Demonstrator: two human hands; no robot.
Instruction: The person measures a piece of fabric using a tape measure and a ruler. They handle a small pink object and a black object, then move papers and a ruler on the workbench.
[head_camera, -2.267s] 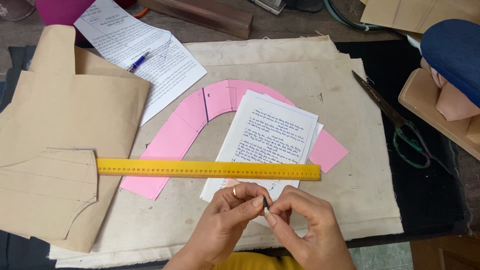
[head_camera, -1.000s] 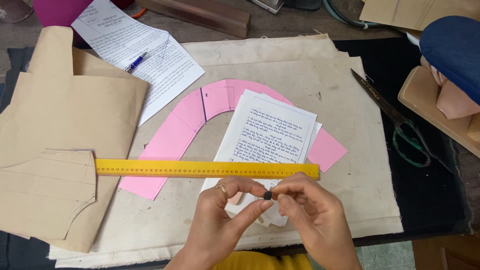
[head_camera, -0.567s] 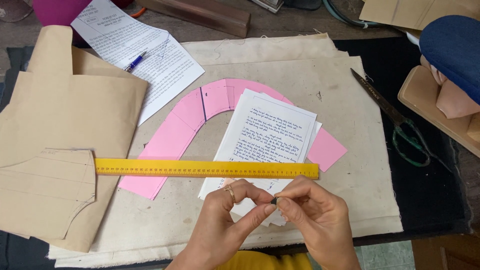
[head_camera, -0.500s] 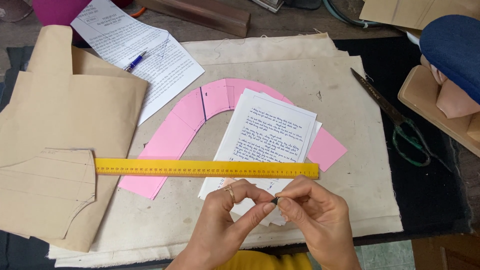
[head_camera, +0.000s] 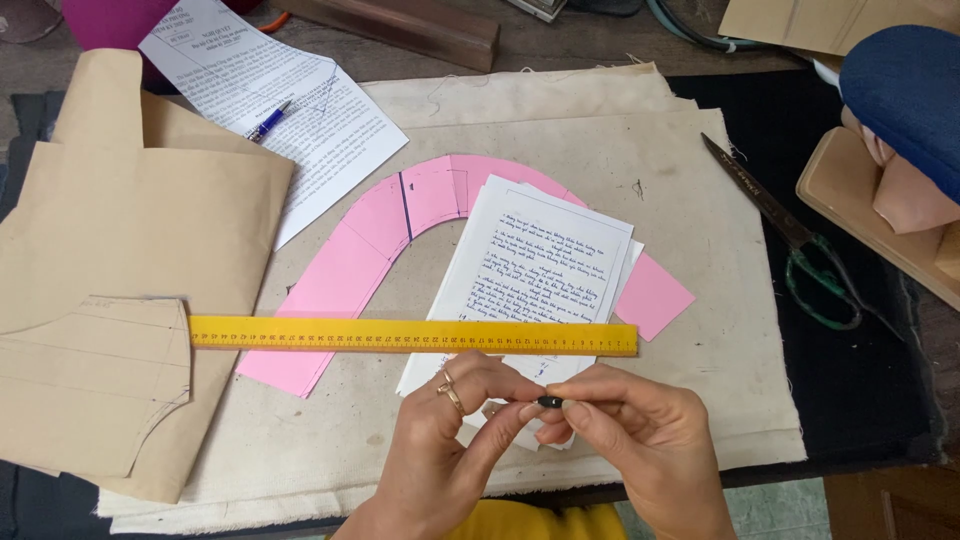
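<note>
Change: a couple of seconds ago the two hands pinched the small dark piece upright near the sheets' lower edge; it has since been turned level, and the hands have drifted slightly right. This reads as the piece being rolled or adjusted between the fingertips, not set down.
Left hand (head_camera: 455, 440): ringed; thumb and forefinger closed on the left end of the small dark piece (head_camera: 549, 402).
Right hand (head_camera: 635, 440): fingers together, pinching the piece's right end.
Piece, place: in the air between the two hands, just below the yellow ruler (head_camera: 412, 335), over the lower edge of the handwritten sheets (head_camera: 540, 275).
Piece, axis: long axis runs left to right, roughly parallel to the ruler; which end is the tip cannot be told.
Surroundings: a pink curved paper pattern (head_camera: 375, 250) lies under ruler and sheets on cream cloth (head_camera: 690, 200); tan paper pattern pieces (head_camera: 130, 260) at left; scissors (head_camera: 790, 240) well apart at right; a blue pen (head_camera: 268, 121) on a printed sheet (head_camera: 330, 130).
</note>
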